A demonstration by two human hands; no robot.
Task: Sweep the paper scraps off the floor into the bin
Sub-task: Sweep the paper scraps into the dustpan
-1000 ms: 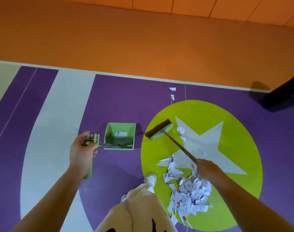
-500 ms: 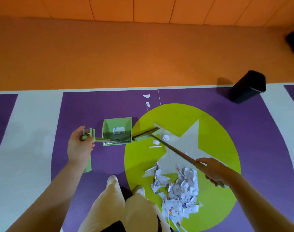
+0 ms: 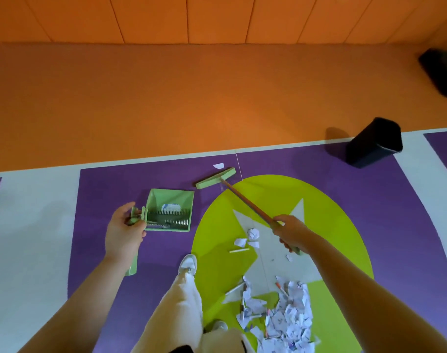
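My right hand (image 3: 289,231) grips the handle of a green broom, whose head (image 3: 215,181) reaches out to the purple floor just before a lone white scrap (image 3: 218,165). My left hand (image 3: 124,231) holds the handle of a green dustpan (image 3: 170,210) that carries a bit of paper. A big pile of paper scraps (image 3: 284,319) lies on the lime circle near my feet. A few loose scraps (image 3: 247,239) rest on the grey star. The dark bin (image 3: 374,142) stands at the right, by the orange floor's edge.
My leg in cream trousers and a white shoe (image 3: 188,264) stand between the dustpan and the pile. A black bag (image 3: 442,72) sits at the far right. An orange wall runs along the top.
The broom head has swung away from the dustpan and forward to the far scrap. I have stepped forward, so the pile now lies lower in view.
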